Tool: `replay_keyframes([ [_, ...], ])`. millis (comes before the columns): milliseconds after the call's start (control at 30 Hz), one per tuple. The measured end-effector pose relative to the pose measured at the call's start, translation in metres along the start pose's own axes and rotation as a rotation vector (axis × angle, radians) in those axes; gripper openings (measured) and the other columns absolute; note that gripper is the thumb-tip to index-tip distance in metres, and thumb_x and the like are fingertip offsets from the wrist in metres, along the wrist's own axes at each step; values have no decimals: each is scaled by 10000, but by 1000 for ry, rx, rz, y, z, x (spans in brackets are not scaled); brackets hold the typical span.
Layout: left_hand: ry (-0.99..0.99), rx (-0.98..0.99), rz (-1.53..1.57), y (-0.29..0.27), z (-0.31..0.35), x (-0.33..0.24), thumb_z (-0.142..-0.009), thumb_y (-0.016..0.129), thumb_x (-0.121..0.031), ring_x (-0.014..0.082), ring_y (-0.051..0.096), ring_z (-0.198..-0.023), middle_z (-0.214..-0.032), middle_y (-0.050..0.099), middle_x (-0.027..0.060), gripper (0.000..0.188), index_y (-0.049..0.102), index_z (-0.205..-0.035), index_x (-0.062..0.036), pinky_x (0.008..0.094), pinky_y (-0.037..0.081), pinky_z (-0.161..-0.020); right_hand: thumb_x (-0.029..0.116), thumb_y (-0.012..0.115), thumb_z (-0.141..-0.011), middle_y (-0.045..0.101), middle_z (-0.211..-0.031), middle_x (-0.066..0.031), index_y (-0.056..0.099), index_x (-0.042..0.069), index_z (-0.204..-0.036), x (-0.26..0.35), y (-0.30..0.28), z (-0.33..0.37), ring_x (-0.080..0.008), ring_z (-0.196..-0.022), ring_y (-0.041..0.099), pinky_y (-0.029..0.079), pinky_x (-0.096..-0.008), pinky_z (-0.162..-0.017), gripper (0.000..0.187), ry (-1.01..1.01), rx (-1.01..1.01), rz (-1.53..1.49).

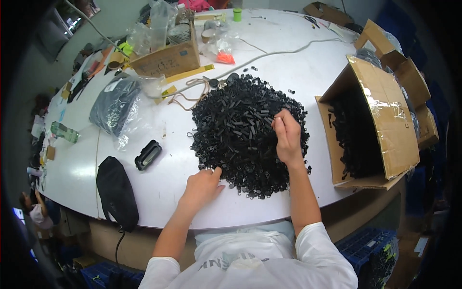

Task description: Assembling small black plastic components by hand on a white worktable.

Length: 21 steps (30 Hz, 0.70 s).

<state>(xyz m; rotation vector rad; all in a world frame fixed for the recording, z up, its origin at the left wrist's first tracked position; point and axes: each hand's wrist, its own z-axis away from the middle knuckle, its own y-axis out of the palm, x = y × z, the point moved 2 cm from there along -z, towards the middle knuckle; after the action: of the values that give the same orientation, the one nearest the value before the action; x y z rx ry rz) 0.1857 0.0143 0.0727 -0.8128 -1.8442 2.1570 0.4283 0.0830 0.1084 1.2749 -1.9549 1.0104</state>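
Black and soft-looking, a pouch (pixel 116 192) lies at the lower left; I can't see inside. Near it, the left hand (pixel 203 187) has bent fingers at the lower left edge of the heap of little black bits (pixel 240 154), mid-frame. The right hand (pixel 288 137) is over the heap's right side, fingers curled in close; I can't tell if they pinch a bit. It looks like picking through the heap. The next move calls for a light fingertip pinch, since the bits are small and jumbled. An open black case (pixel 140 163) at left holds something pale. At right, a tipped cardboard box (pixel 392 125) has more black bits inside. Far off, upper left, another box (pixel 168 62) holds clear bags (pixel 161 21).
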Motion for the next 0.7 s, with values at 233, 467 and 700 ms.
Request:
replay_keyframes([
  [233,-91,6,-118,14,-1,1,-753,569,-122,299,646,-678,-686,634,119,128,557,-849,-37,417,516,-551,125,541,-932,554,-663,-91,551,-4,-809,-6,2,11,-211,-565,539,422,-297,-531,179,-136,61,87],
  [467,-15,11,208,-27,-29,-6,-768,600,-110,263,635,-592,-626,626,102,74,599,-755,-37,351,500,-562,153,597,-877,591,-687,-120,557,56,-871,-2,-4,9,-326,-634,598,459,-405,-564,106,-125,3,169],
  [700,133,-383,855,-93,-100,-38,-812,674,-22,64,554,-601,-699,614,8,56,677,-852,17,190,424,-549,163,617,-855,573,-685,-105,574,48,-801,4,-7,17,-312,-654,585,467,-390,-591,134,-278,19,170],
])
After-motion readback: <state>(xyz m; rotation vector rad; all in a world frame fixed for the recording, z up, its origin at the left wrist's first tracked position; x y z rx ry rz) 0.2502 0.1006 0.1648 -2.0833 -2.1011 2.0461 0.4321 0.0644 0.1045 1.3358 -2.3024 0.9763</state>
